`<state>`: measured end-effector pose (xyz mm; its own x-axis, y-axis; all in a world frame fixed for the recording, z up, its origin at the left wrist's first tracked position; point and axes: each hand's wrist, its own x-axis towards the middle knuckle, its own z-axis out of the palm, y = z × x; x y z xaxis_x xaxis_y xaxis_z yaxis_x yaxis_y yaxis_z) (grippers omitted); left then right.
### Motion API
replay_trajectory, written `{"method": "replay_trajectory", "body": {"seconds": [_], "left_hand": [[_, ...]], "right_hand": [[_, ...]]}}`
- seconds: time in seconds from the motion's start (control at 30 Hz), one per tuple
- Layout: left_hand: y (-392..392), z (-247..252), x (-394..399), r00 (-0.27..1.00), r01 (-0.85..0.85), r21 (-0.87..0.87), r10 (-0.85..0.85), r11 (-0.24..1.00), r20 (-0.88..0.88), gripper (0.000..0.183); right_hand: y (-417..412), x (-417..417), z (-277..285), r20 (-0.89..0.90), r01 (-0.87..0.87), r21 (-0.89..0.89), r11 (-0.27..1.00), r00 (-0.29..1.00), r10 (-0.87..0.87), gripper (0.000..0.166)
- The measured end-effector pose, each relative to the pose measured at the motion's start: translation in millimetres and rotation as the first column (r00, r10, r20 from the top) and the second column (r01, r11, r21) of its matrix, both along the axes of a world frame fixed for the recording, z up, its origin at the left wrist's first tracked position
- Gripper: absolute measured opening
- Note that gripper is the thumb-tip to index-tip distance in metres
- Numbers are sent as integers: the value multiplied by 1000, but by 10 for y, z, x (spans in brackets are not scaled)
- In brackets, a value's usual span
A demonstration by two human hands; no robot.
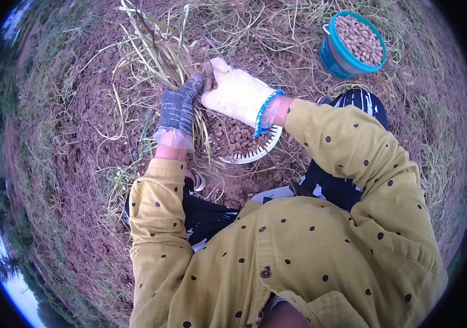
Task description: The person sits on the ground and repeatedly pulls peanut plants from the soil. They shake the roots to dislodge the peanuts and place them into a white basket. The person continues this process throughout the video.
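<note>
My left hand (pixel 179 103), in a grey knitted glove over a thin clear plastic one, is closed around a bunch of pulled peanut plants (pixel 155 61). Their stems fan out up and to the left. My right hand (pixel 237 91), in a white knitted glove with a blue cuff, has its fingertips at the pods and roots (pixel 208 77) beside the left hand; how firmly it grips them is hidden. Below the hands, a round white slotted plastic basket (pixel 272 144) holds unshelled peanuts (pixel 239 137). Part of the basket is hidden by the right hand and hanging stems.
A teal plastic bucket (pixel 337 61) heaped with unshelled peanuts (pixel 359 39) stands at the upper right. Dry stems and grass (pixel 282 41) litter the brown soil (pixel 90 164). My bent knees flank the basket, and a shoe (pixel 199 180) shows below it.
</note>
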<state>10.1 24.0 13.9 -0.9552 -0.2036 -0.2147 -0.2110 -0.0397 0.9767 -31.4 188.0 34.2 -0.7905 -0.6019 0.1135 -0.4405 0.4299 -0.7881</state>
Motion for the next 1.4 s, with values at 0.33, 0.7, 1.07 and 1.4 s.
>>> {"method": "replay_trajectory", "body": {"seconds": [0.33, 0.7, 1.07, 1.4], "left_hand": [[-111, 38, 16, 988, -131, 29, 133, 991, -73, 22], [-290, 63, 18, 972, -231, 358, 202, 905, 117, 27], [-220, 298, 174, 997, -43, 282, 22, 959, 76, 32], [-379, 214, 343, 987, -10, 620, -94, 784, 134, 33]], "right_hand": [[180, 52, 280, 748, 131, -372, 919, 628, 214, 33], [345, 120, 233, 226, -85, -324, 942, 960, 165, 17], [371, -67, 254, 656, 335, -379, 863, 755, -5, 17], [321, -89, 34, 407, -64, -127, 990, 907, 110, 58]]}}
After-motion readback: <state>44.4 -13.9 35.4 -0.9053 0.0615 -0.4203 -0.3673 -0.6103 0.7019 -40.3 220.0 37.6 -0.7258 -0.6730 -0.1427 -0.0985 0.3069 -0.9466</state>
